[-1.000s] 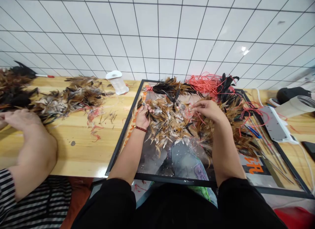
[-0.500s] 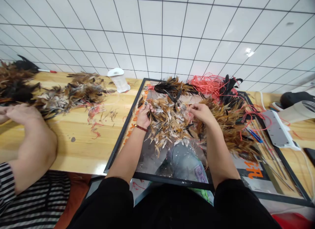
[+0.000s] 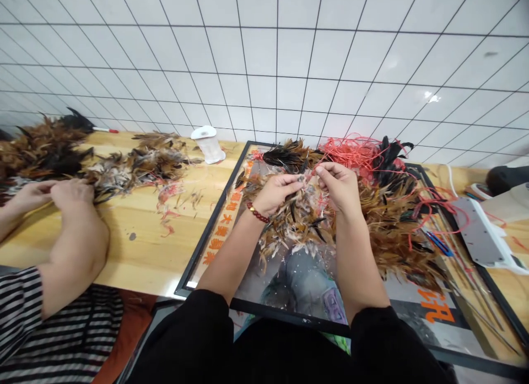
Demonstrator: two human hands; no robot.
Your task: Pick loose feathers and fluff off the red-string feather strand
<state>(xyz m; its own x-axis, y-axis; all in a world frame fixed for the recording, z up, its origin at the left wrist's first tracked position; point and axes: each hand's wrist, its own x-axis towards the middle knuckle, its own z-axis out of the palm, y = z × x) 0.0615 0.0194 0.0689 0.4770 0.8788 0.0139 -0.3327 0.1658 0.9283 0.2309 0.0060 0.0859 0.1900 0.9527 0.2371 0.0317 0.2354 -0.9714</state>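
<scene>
Above a heap of brown and white feathers (image 3: 297, 230), my two hands are close together. My left hand (image 3: 275, 195), with a dark red bead bracelet at the wrist, is closed in a pinch on a feather, its dark tip hanging below the fingers. My right hand (image 3: 339, 187) pinches at a thin red strand (image 3: 313, 172) between the hands; the exact grip is small and partly hidden. Behind them lies a tied bundle of black and brown feathers (image 3: 289, 152). A tangle of red plastic string (image 3: 351, 151) lies beyond my right hand.
The feathers lie on a black-framed glass panel (image 3: 198, 287) on a wooden table (image 3: 140, 263). At right are brown feathers (image 3: 388, 230), a blue cutter (image 3: 438, 243) and a white power strip (image 3: 481, 235). A white spool (image 3: 209, 146) stands left; a co-worker's hands (image 3: 72, 195) handle feathers.
My left hand has moved right and up from the heap's left side to beside my right hand. My right hand has shifted slightly. The camera view has tilted up a little.
</scene>
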